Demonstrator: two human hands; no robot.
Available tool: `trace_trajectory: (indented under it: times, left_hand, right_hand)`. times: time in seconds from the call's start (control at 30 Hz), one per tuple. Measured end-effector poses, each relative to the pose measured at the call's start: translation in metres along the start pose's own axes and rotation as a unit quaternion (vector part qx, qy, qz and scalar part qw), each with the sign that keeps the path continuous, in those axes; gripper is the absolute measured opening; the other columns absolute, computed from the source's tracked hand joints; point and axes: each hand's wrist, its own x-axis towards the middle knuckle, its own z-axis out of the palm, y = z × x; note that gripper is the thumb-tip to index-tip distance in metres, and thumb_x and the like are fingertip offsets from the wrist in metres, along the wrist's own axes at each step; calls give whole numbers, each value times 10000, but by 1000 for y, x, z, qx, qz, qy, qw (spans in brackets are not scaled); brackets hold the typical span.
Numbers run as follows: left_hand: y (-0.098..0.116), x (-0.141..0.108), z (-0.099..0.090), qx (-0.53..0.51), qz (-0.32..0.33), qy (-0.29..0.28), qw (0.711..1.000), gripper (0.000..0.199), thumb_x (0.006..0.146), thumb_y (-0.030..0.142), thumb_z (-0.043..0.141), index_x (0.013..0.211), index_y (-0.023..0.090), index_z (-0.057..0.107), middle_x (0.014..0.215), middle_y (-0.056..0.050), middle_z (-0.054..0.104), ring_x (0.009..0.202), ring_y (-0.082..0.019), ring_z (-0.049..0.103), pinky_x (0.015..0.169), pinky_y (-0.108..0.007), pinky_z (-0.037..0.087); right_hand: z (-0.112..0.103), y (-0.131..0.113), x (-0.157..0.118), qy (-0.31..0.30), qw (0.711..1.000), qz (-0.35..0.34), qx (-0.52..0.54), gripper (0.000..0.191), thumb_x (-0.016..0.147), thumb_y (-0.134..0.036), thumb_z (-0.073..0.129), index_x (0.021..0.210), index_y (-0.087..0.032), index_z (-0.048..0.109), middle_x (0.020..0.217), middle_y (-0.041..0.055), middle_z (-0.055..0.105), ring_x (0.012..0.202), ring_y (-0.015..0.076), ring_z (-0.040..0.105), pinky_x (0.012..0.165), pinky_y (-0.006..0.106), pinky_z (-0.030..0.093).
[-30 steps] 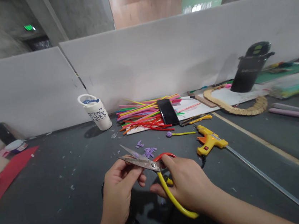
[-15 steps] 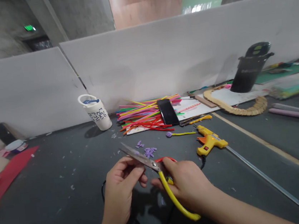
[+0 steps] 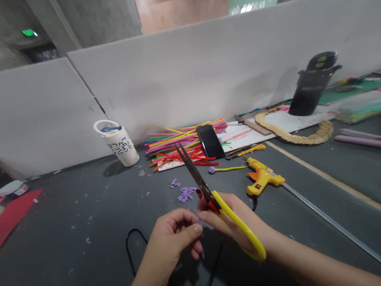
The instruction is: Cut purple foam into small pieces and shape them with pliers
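Pinching a narrow purple strip point(image 3: 200, 221), the left hand point(image 3: 174, 240) has its thumb and fingers drawn together; most of the strip is hidden, with a bit showing at the fingertips and another just below them. Close by at its 3 o'clock, the right hand point(image 3: 224, 224) is wrapped on a pair of scissors point(image 3: 203, 185), whose blades point to 11 o'clock with only a slim gap between the tips, while the yellow handle swings down to 5 o'clock over the back of the hand. Its thumb comes up near the strip, though I cannot tell whether the two touch

Taking the hands as the middle of the dial, a small heap of cut purple pieces point(image 3: 186, 194) lies near at 11 o'clock on the dark tabletop point(image 3: 95, 213), a few more scattered just beyond. Around 12 are a bundle of coloured stems point(image 3: 173, 141) and a black phone point(image 3: 211, 141) resting on its right end. A purple ball on a yellow stem point(image 3: 229, 169) lies at 1 o'clock, and a yellow glue gun point(image 3: 262, 177) at 2. A white cup point(image 3: 122, 146) stands farther off between 10 and 11, and a black cord point(image 3: 128, 249) loops at 9
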Motion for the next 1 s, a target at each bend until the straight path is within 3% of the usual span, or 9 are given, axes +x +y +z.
trace_trajectory:
  times: [0.23,0.47,0.67,0.83,1.0]
  left_hand:
    - [-1,2,-2,47,-15,6,999,101,621,203,670,645,148,590,449,41,541,387,-99,504,386,-211,415]
    - [0,1,2,125,62,53,989,17,661,171,619,644,165,617,481,19,578,446,-126,536,471,-239,417]
    - [-5,2,6,129,53,52,989,59,661,145,595,606,166,598,429,27,559,391,-120,516,438,-229,399]
    - [-3,0,4,74,60,74,993,27,658,172,628,645,151,618,515,27,574,416,-112,522,418,-224,421]
    - [0,-1,-5,-27,144,154,977,67,682,183,663,646,165,610,543,45,584,467,-96,539,450,-196,442]
  right_hand:
    - [0,0,0,-25,999,17,15,48,679,-149,504,643,-181,504,557,-65,463,526,85,435,490,178,340]
    - [1,-1,0,6,1000,19,2,89,696,-142,464,621,-188,452,572,-57,444,552,94,427,515,191,350]
    - [4,6,0,-7,1000,-2,-17,66,713,-154,475,654,-184,479,603,-48,477,581,102,443,539,194,366]
    - [2,6,-3,3,998,-15,-54,166,769,-332,522,689,-192,484,629,-33,500,588,117,455,545,209,356]
    - [2,2,-6,12,977,-21,-212,333,736,-503,573,853,-199,505,668,-11,557,586,156,504,545,239,336]
